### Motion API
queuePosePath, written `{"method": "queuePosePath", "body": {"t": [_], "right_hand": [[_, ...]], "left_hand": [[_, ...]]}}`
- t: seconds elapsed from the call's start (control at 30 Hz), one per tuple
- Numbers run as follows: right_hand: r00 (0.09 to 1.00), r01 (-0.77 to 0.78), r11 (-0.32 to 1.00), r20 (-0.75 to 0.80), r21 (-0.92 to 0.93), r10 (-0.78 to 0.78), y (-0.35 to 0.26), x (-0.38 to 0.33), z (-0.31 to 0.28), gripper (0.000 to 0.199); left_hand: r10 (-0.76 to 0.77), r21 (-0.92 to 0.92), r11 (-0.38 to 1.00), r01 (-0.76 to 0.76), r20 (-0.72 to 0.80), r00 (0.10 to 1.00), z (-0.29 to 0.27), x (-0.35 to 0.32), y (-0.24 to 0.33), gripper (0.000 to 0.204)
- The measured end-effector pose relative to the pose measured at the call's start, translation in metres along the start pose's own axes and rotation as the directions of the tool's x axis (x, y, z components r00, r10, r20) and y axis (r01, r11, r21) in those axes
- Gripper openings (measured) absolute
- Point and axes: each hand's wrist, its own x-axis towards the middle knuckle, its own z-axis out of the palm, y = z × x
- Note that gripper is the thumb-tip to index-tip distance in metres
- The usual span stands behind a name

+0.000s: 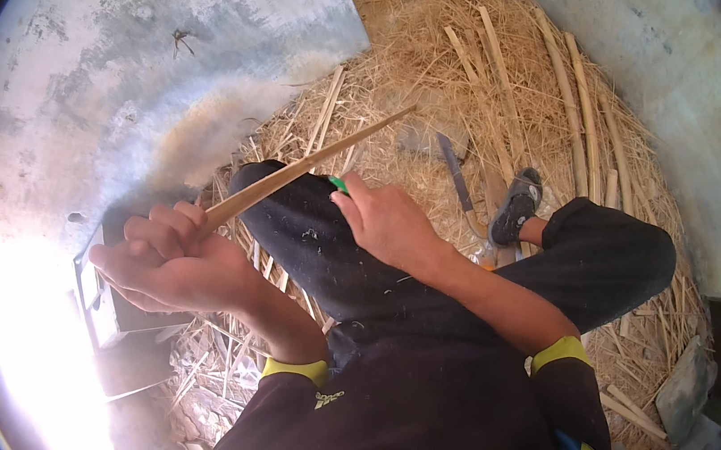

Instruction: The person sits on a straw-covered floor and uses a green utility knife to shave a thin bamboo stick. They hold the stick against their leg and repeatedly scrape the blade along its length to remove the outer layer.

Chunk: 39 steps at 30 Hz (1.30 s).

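My left hand (185,262) is closed round the lower end of a long, tapering strip of split bamboo or wood (296,166). The strip slants up and to the right above my bent leg, its thin tip over the straw. My right hand (392,226) is closed beside the strip's middle, just below it. A small green object (338,184) pokes out between its thumb and fingers. The rest of that object is hidden, so its kind does not show.
A long-bladed knife (455,175) lies on the straw-like shavings (421,26) beyond my legs, near my shoe (517,206). Several long poles (579,117) lie at the far right. Weathered grey walls (158,38) curve around, and a stone slab (685,388) leans at right.
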Motion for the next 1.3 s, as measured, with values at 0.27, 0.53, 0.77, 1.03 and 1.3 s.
{"method": "queuePosePath", "body": {"t": [0.27, 0.53, 0.77, 1.03, 1.3], "right_hand": [[0.999, -0.041, 0.991, 0.008, -0.131, 0.043, 0.024, 0.011, 0.001, 0.028], [0.997, -0.056, 0.998, -0.050, -0.043, 0.054, 0.033, 0.010, 0.006, 0.025], [0.989, -0.109, 0.977, -0.116, -0.182, 0.089, 0.049, 0.014, 0.015, 0.027], [0.996, -0.057, 0.977, -0.080, -0.207, 0.041, 0.061, 0.018, 0.009, 0.026], [0.981, -0.177, 0.961, -0.116, -0.211, 0.155, 0.099, 0.026, 0.025, 0.031]], "left_hand": [[-0.003, -0.012, 1.000, 0.004, 0.018, 1.000, -0.002, 0.002, -0.002, 0.045], [0.004, 0.029, 1.000, -0.004, -0.010, 1.000, -0.002, 0.001, -0.002, 0.045], [0.003, 0.063, 0.998, 0.000, -0.045, 0.999, -0.001, 0.004, -0.001, 0.047], [-0.011, 0.054, 0.998, 0.012, -0.019, 1.000, 0.003, 0.005, 0.000, 0.049], [-0.032, 0.008, 0.999, 0.032, 0.012, 0.999, 0.005, 0.002, 0.003, 0.048]]}}
